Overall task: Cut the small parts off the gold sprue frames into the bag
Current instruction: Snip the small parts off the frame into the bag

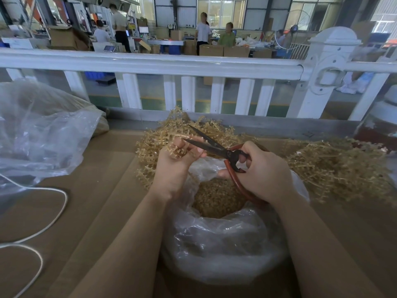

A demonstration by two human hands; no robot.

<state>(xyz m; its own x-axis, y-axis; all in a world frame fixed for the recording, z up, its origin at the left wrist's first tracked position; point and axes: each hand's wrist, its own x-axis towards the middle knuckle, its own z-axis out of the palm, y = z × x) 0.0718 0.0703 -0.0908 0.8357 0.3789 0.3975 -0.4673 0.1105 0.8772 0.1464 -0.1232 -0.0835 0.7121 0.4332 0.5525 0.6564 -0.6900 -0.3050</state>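
My left hand (176, 164) grips a gold sprue frame (176, 152) above the open clear bag (225, 244). My right hand (261, 171) holds red-handled scissors (214, 147), its fingers curled through the handle loops. The dark blades are parted and point up-left, the lower one crossing my left fingertips at the frame. Inside the bag lies a heap of small gold cut parts (217, 196). A pile of gold sprue frames (171, 130) sits just behind my hands, and a second pile (339, 168) lies at the right.
A large crumpled clear plastic bag (43, 134) fills the left of the brown cardboard tabletop (96, 211). A white cord (53, 211) loops at the near left. A white railing (150, 65) runs along the far edge, with people and boxes beyond it.
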